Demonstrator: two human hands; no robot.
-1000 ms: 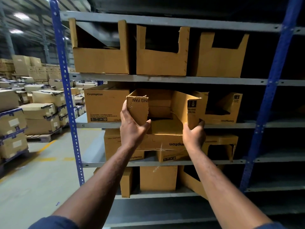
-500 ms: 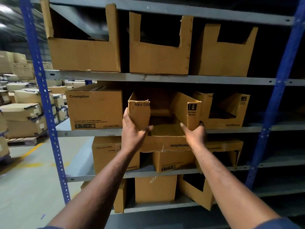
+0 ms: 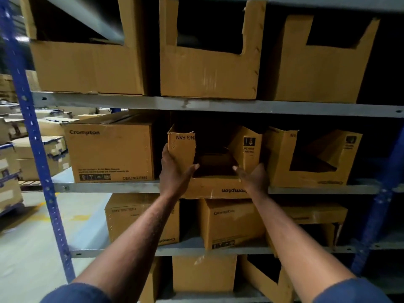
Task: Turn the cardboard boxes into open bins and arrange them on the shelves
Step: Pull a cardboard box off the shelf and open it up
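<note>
A cut-open cardboard bin [image 3: 216, 186] printed upside down sits partly in the middle gap of the second shelf [image 3: 109, 187], its front lip hanging over the shelf edge. My left hand [image 3: 175, 171] grips the bin's left front flap, thumb inside the opening. My right hand [image 3: 253, 178] holds the right front corner, thumb inside the cut-out. A closed Crompton ceiling fan box [image 3: 109, 154] stands to the bin's left and another open bin [image 3: 310, 158] to its right.
Three open bins [image 3: 207, 62] fill the shelf above. More boxes [image 3: 231, 221] sit on the lower shelves. Blue uprights [image 3: 37, 149] frame the rack on both sides. Stacked cartons [image 3: 32, 149] stand on pallets across the aisle at left.
Both hands have pushed the bin up and back into the gap on the second shelf. The view has come closer to the rack.
</note>
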